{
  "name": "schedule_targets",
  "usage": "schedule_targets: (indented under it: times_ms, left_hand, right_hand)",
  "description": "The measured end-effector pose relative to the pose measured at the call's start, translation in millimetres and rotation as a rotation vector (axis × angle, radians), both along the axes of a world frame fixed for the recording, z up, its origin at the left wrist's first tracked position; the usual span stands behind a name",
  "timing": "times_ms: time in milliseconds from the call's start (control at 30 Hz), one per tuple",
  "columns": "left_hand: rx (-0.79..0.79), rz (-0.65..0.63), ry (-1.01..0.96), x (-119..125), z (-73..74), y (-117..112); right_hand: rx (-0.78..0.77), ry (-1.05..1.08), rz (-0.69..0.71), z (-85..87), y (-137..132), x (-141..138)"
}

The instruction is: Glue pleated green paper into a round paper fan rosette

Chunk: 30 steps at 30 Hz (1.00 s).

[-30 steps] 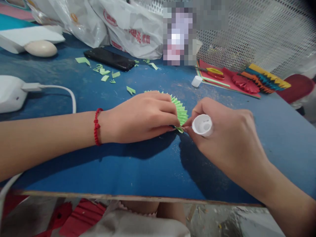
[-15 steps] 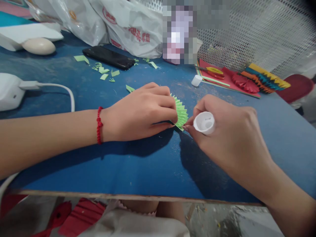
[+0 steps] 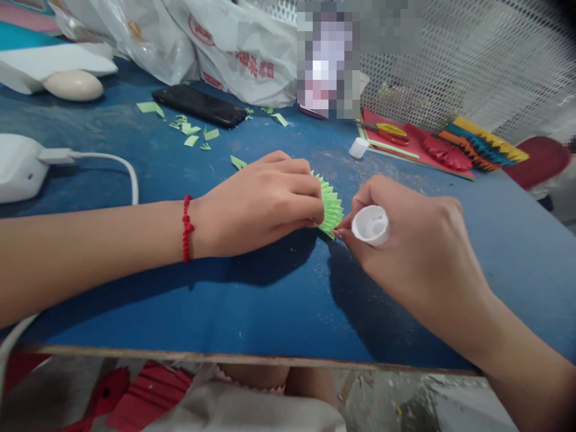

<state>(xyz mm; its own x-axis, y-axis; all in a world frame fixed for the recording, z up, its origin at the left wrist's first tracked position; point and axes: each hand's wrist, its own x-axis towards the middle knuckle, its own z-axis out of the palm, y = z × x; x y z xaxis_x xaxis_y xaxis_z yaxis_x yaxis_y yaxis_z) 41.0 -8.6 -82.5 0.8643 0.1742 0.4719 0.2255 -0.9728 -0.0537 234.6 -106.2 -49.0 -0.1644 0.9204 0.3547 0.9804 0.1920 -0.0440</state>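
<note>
Beneath the curled fingers of my left hand (image 3: 279,195) is a light green pleated paper fan (image 3: 330,207), gripped against the blue table; the hand covers most of it. A green paper end (image 3: 237,162) pokes out behind that hand. My right hand (image 3: 418,240) is closed around a white glue stick (image 3: 370,226), its hollow base turned up toward me. The fingertips and thumb of this hand are at the fan's lower right corner; whether they pinch it I cannot tell. A white cap (image 3: 359,147) lies on the table beyond.
A black phone (image 3: 200,105) lies at the back among green paper scraps (image 3: 191,129). Plastic bags (image 3: 243,54) stand behind it. Yellow scissors (image 3: 390,128) and folded papers (image 3: 486,144) rest at back right. A white charger (image 3: 20,168) with its cable sits at left.
Both hands stay almost in place on the green paper. The glue stick and my right hand have shifted very slightly left; the view has moved a little.
</note>
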Motion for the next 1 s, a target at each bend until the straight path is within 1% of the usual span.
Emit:
schedule_targets:
  times_ms: [267,467,567,1000]
  left_hand:
    - [0.002,-0.024,-0.027,-0.6,-1.4,0.6]
    - [-0.032,0.007,-0.01,0.7,-1.5,1.2]
    - [-0.052,0.016,-0.004,0.6,-1.0,0.5]
    - [-0.094,0.014,-0.012,0.5,-0.3,0.0]
  right_hand:
    - [-0.019,-0.015,-0.004,0.7,-0.4,-0.3]
    - [0.009,-0.031,0.001,-1.2,-0.7,0.2]
    - [-0.003,-0.036,0.0,-1.0,-0.6,-0.3]
    - [-0.018,-0.032,0.02,1.5,-3.1,-0.4]
